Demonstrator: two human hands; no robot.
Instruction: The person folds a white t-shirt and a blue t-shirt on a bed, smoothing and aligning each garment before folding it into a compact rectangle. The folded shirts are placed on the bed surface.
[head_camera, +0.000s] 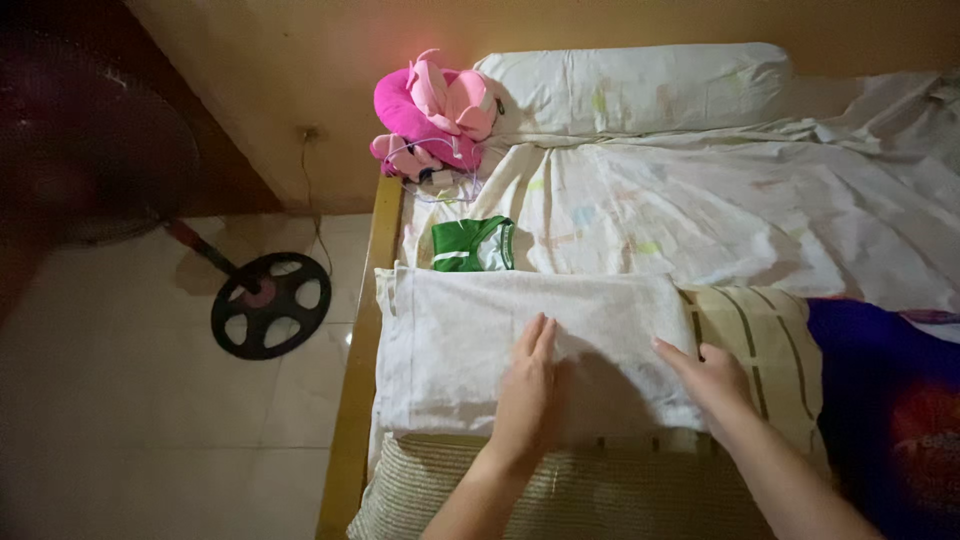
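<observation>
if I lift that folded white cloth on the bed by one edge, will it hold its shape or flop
The folded white cloth will probably flop: it looks thin and soft, lying flat with limp edges. It seems light for its size. With the left hand flat on it and the right hand at its edge, a push would likely bunch it rather than slide it.

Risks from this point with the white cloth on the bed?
1. The folded white cloth reaches the bed's wooden side rail; a sideways push might slide its left end off toward the tiled floor.
2. The left hand lies flat on the cloth and the right hand touches only its right edge, so the fold could skew.
3. The small green folded garment sits just beyond and could be nudged.
</observation>
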